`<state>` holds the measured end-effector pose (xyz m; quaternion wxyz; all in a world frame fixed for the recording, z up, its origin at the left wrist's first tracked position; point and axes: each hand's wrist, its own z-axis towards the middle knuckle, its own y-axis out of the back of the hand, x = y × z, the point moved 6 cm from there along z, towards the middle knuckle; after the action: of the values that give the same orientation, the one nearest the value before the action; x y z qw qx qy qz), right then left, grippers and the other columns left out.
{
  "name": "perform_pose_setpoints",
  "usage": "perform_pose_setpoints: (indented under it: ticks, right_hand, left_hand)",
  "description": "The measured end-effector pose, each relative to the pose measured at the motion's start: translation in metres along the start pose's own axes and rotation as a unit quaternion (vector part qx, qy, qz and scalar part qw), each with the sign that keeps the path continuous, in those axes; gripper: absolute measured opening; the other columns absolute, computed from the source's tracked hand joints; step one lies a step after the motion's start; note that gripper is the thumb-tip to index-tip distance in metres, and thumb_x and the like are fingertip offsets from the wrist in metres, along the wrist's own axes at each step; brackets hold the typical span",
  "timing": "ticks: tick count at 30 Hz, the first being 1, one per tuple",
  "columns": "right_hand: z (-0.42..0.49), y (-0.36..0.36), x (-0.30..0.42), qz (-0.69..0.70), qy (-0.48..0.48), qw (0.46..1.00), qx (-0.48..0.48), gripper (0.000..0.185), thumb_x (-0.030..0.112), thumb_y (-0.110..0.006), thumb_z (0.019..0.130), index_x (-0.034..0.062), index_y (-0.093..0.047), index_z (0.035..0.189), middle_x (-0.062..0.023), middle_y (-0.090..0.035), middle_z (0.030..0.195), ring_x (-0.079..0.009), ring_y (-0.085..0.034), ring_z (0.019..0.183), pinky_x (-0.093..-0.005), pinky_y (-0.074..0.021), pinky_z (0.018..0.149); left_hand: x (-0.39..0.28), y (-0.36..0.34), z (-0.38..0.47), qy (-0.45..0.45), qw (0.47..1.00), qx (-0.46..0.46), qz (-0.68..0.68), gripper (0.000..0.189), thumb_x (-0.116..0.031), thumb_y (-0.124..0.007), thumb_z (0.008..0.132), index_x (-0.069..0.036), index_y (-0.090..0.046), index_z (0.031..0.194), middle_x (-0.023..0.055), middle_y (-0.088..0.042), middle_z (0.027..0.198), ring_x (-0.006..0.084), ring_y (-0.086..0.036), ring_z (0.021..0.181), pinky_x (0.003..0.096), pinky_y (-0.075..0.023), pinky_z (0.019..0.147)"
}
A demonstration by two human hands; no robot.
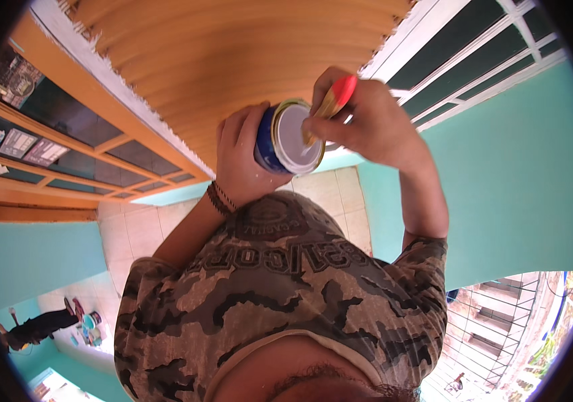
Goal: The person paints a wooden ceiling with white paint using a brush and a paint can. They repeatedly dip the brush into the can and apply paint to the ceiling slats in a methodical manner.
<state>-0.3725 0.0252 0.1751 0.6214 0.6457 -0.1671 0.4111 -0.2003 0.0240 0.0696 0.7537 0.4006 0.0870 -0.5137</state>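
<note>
My left hand [243, 156] holds a blue paint can [270, 143] tilted in front of my chest, its open mouth showing pale, whitish paint [291, 131]. A wooden-handled paintbrush with a red handle end [342, 91] is pinched in my right hand [367, 118]. Its lower end is at the can's mouth, over the paint; the bristles are mostly hidden by my fingers and blurred. Beyond both hands stretches an orange corrugated surface [246, 55] with ragged whitish edging along its sides.
An orange-framed glazed window [110, 143] stands at left, a white-framed one [467, 55] at upper right. Turquoise walls [497, 191] flank me above a tiled floor [140, 226]. At lower left, another person in dark clothes [40, 326] is near several containers [90, 326]. A metal grille [497, 321] is at lower right.
</note>
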Motion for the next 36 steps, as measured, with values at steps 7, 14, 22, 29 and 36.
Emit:
perform_pose_setpoints:
  ticks: [7,14,22,29,36]
  right_hand:
    - [-0.016,0.009,0.013,-0.113,0.038,0.987,-0.110,0.030,0.016,-0.082,0.082,0.0037,-0.055,0.091,-0.0099,-0.063,0.065,-0.0208,-0.066,0.058,-0.0323,-0.0493,0.054]
    - [-0.023,0.008,0.011,-0.118,0.039,0.984,-0.130,0.029,0.015,-0.081,0.084,0.0047,-0.055,0.091,-0.0091,-0.062,0.062,-0.0217,-0.066,0.055,-0.0319,-0.0486,0.050]
    - [-0.034,0.008,0.012,-0.127,0.064,0.976,-0.162,0.028,0.016,-0.079,0.088,0.0047,-0.053,0.090,-0.0108,-0.068,0.065,-0.0163,-0.067,0.055,-0.0288,-0.0493,0.050]
    - [-0.052,0.022,-0.008,0.202,0.050,0.939,-0.273,0.026,0.003,-0.080,0.085,0.0006,-0.058,0.098,-0.0071,-0.069,0.082,-0.0129,-0.070,0.071,-0.0230,-0.0545,0.057]
    - [-0.052,0.001,-0.051,0.516,0.076,0.811,-0.264,0.012,0.007,-0.070,0.094,0.0007,-0.061,0.100,-0.0135,-0.070,0.090,-0.0214,-0.073,0.083,-0.0269,-0.0602,0.066]
  left_hand:
    - [-0.004,-0.005,0.005,0.020,0.999,0.022,-0.015,0.100,-0.036,-0.094,0.053,-0.004,-0.051,0.137,0.0167,-0.057,0.126,0.0363,-0.055,0.117,0.0480,-0.0398,0.102]
    - [-0.006,-0.007,0.010,-0.011,1.000,0.006,-0.016,0.102,-0.040,-0.096,0.053,-0.005,-0.051,0.137,0.0167,-0.056,0.127,0.0361,-0.054,0.117,0.0478,-0.0406,0.101]
    - [-0.002,-0.012,0.010,-0.017,0.999,0.024,-0.030,0.109,-0.044,-0.097,0.050,-0.003,-0.048,0.139,0.0176,-0.056,0.129,0.0375,-0.054,0.120,0.0492,-0.0409,0.103]
    - [-0.002,-0.003,0.011,0.007,0.993,0.005,-0.119,0.105,-0.043,-0.098,0.052,0.001,-0.050,0.134,0.0194,-0.062,0.122,0.0371,-0.061,0.112,0.0485,-0.0480,0.098]
    - [-0.005,0.004,0.005,0.039,0.973,0.003,-0.228,0.105,-0.033,-0.100,0.056,0.002,-0.045,0.138,0.0176,-0.063,0.126,0.0272,-0.064,0.116,0.0403,-0.0512,0.100]
